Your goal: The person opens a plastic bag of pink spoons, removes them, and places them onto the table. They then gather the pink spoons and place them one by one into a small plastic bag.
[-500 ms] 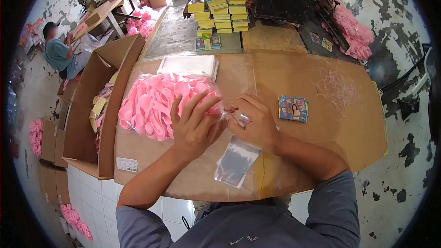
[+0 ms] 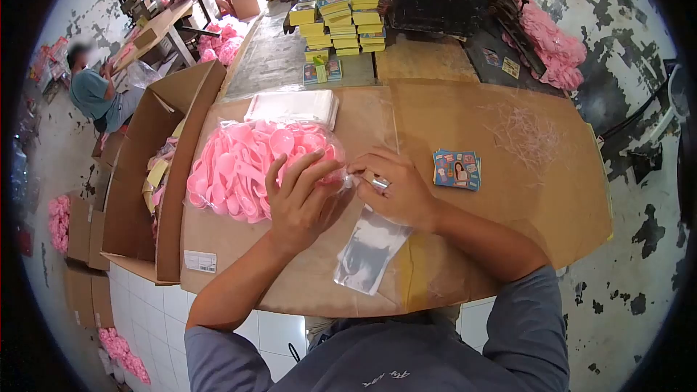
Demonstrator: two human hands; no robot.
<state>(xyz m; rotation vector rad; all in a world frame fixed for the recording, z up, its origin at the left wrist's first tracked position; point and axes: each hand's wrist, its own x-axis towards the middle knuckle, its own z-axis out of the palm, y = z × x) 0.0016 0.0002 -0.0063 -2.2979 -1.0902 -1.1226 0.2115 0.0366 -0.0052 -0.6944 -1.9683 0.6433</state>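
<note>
Head view: both hands meet near the middle of the table (image 2: 508,203), which is covered with brown cardboard. The right hand (image 2: 398,190) has its fingers (image 2: 367,163) curled together and pinched on the top of a clear bag (image 2: 367,250). The bag hangs limp from that grip and lies flat toward the near edge, looking empty in its lower part. The left hand (image 2: 301,202) is just beside the right, palm down. Its fingers (image 2: 308,170) are stretched out and slightly apart, with the tips at the bag's mouth and against the heap of pink spoons (image 2: 239,163). The thumb is hidden, so I cannot tell whether this hand grips anything.

The spoons lie in a loose clear wrap left of centre, touching the left hand. Behind them, toward the far edge, sits a flat stack of clear bags (image 2: 294,107). Right of the hands, a little apart, lies a small pile of printed cards (image 2: 457,169), and further right a scatter of thin plastic shreds (image 2: 526,134). An open carton (image 2: 145,167) stands against the left edge. Beyond the far edge are stacks of yellow packs (image 2: 341,22). Another person (image 2: 91,94) sits on the floor far left.
</note>
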